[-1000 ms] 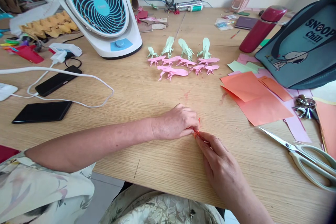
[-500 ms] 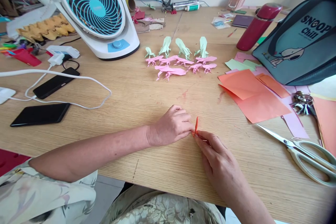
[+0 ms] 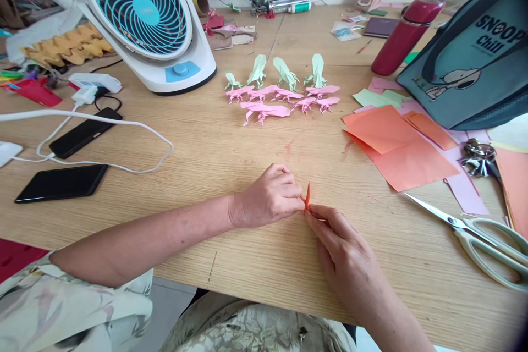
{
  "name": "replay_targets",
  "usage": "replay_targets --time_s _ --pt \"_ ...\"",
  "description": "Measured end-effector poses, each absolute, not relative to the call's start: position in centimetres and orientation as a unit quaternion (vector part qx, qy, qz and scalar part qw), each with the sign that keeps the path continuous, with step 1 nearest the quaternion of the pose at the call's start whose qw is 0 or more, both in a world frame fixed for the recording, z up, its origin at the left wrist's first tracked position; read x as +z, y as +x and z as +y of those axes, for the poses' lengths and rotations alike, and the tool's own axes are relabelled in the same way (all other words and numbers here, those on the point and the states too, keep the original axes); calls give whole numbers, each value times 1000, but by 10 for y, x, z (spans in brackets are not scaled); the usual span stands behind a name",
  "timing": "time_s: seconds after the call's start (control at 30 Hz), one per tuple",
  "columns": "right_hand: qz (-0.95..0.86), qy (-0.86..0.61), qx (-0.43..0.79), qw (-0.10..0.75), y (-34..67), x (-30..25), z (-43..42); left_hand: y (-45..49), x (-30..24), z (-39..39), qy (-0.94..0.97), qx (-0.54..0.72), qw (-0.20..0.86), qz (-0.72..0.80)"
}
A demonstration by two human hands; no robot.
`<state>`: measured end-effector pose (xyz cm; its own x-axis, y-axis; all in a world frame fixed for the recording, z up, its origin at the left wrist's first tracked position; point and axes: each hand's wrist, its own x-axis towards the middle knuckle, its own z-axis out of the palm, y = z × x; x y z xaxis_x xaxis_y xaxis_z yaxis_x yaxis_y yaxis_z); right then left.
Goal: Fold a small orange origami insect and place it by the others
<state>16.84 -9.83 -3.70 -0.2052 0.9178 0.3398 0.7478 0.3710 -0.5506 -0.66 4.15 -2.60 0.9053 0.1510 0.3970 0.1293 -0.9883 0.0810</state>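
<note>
Between my hands, just above the wooden table [image 3: 198, 137], is a small orange folded paper piece [image 3: 308, 196] with one narrow point standing up. My right hand [image 3: 344, 245] pinches its lower end between thumb and fingers. My left hand [image 3: 270, 195] is closed, its fingertips on the piece's left side; the fingers partly hide it. Beyond them stand several pink origami figures [image 3: 266, 110] and a row of green origami figures [image 3: 284, 74].
Orange paper sheets [image 3: 414, 170] and open-looking scissors [image 3: 466, 225] lie at right, near a red bottle [image 3: 398, 38] and a blue bag [image 3: 462, 60]. At left are a fan [image 3: 142, 16], a phone [image 3: 61, 182], a black device [image 3: 84, 132] and a white cable [image 3: 159, 132].
The view has shifted slightly. My left fingers have moved a little on the orange paper piece, and a second thin orange tip now shows beside the upright one. My right hand keeps its pinch.
</note>
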Motion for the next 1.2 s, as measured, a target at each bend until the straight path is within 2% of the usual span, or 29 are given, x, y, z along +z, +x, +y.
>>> replay_targets --time_s 0.17,0.43,0.7,0.9,1.2 --pt "-760 -547 142 319 169 -37 -98 -8 -26 39 973 224 -19 55" --pt "-766 -543 135 315 169 -37 -98 -12 -21 34 979 199 -32 35" --pt "-766 -544 138 314 169 -40 -99 -24 -21 11 978 175 -29 107" --pt "-765 -551 137 305 168 -39 -98 -22 -21 -15 974 131 -78 166" --pt "-760 -549 140 319 168 -36 -98 -13 -11 -23 972 96 -39 209"
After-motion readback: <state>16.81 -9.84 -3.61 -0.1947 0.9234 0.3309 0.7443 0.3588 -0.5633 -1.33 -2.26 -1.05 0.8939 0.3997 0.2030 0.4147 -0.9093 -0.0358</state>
